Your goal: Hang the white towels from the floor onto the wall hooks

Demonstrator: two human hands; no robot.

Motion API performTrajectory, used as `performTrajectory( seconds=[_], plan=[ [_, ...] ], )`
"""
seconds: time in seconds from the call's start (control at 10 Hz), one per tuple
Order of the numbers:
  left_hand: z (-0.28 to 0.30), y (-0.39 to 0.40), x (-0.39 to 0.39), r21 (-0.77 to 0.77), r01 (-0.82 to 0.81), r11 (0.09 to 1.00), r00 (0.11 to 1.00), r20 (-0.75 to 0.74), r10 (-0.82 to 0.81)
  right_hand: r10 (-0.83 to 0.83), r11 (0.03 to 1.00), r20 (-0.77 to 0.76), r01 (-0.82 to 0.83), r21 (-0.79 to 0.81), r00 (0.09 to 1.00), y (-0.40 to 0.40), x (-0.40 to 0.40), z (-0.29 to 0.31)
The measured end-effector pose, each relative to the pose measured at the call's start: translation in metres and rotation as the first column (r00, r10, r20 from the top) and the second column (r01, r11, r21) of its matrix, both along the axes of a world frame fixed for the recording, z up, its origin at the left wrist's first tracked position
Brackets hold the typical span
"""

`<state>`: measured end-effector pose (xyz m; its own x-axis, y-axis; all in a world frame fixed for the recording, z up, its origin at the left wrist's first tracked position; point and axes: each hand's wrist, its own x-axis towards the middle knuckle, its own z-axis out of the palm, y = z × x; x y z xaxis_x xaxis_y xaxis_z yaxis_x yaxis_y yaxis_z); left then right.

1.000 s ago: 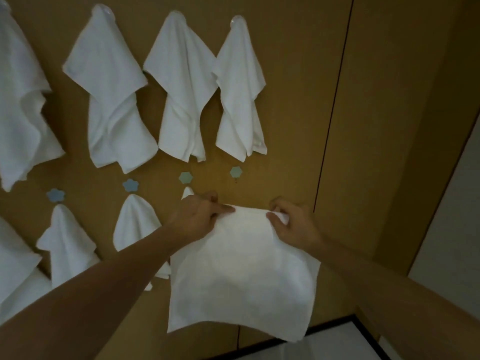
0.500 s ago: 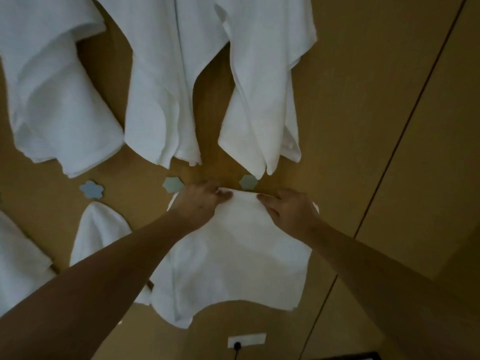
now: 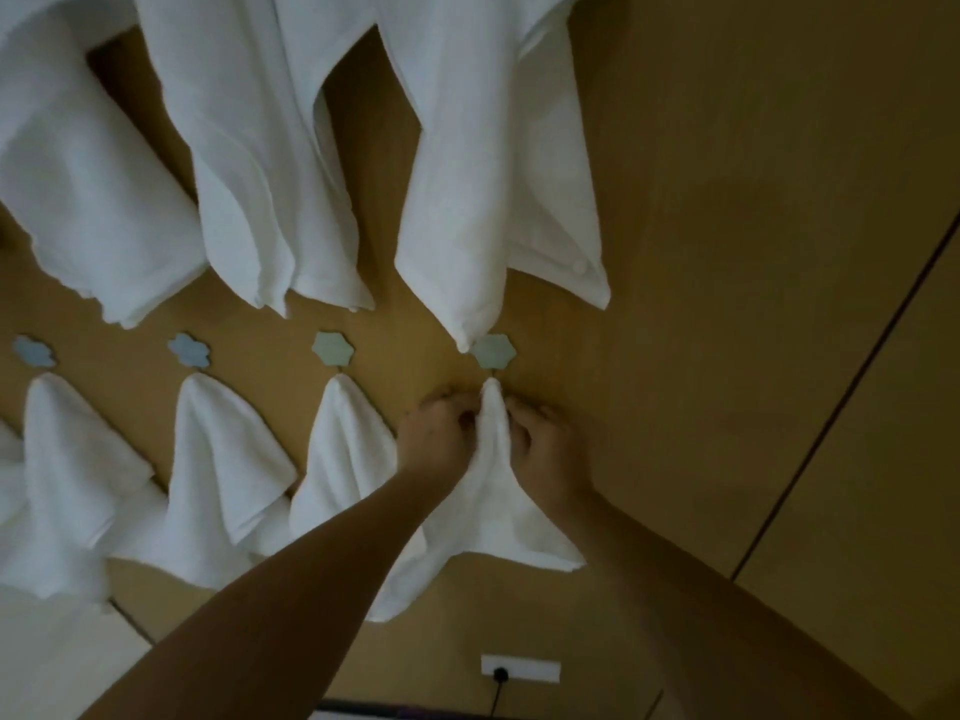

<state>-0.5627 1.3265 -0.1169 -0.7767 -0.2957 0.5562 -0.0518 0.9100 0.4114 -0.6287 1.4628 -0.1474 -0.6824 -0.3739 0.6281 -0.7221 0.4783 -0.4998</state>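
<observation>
The fingers of both hands are curled in tight on the towel [image 3: 491, 491], pinching its gathered top from either side: the left hand [image 3: 439, 433] on one flank, the right hand [image 3: 543, 441] on the other, knuckles nearly meeting. A second ago that same towel was held out flat by its top edge, a broad square below the hook [image 3: 493, 351]; now it is bunched to a narrow peak whose tip sits right under the hook, and the rest falls away in a cone between the forearms. I would judge it is being seated on the peg (whether it has truly caught there I cannot make out, the tip hides the peg itself).

Away from the hook, to its left along the same row, three more small flower-shaped hooks each carry a towel already, the nearest [image 3: 343, 449] brushing the left wrist. Above the hook hangs an upper row of larger white towels, one corner [image 3: 462, 341] dipping down to touch the hook's edge. So this looks like the last free place in the lower row.

The wall [image 3: 727, 252] is a warm tan panel with a dark seam running down well to the right of the hook. Far below the hook is a white socket plate [image 3: 521, 667] with a dark plug and cord.
</observation>
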Motion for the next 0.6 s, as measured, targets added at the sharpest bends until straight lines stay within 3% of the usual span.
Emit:
performTrajectory(
  seconds=[0.1, 0.2, 0.3, 0.4, 0.5, 0.6],
  plan=[
    [-0.011, 0.021, -0.004, 0.233, -0.040, 0.972, 0.998, -0.038, 0.050, -0.057, 0.997, 0.004, 0.058, -0.051, 0.998, -0.004, 0.009, -0.008],
    [-0.011, 0.021, 0.004, 0.054, -0.206, 0.977, 0.975, 0.099, 0.200, -0.120, 0.992, -0.055, 0.122, 0.035, 0.991, 0.003, 0.016, -0.004],
    [-0.008, 0.021, 0.015, -0.014, -0.165, 0.986, 0.963, 0.212, 0.164, 0.121, 0.993, 0.338, -0.119, -0.027, 0.934, -0.004, 0.025, 0.010],
    [0.000, 0.018, 0.024, 0.280, 0.023, 0.960, 0.938, 0.327, -0.118, 0.179, 0.984, 0.641, -0.142, -0.110, 0.746, -0.006, 0.030, 0.025],
    [0.005, 0.013, 0.037, 0.261, 0.057, 0.964, 0.892, 0.419, -0.167, 0.181, 0.980, 0.674, -0.190, -0.061, 0.716, 0.006, 0.040, 0.032],
    [0.013, 0.008, 0.055, 0.274, 0.047, 0.961, 0.909, 0.387, -0.155, 0.098, 0.990, 0.664, -0.143, 0.013, 0.742, 0.019, 0.059, 0.036]
  ],
)
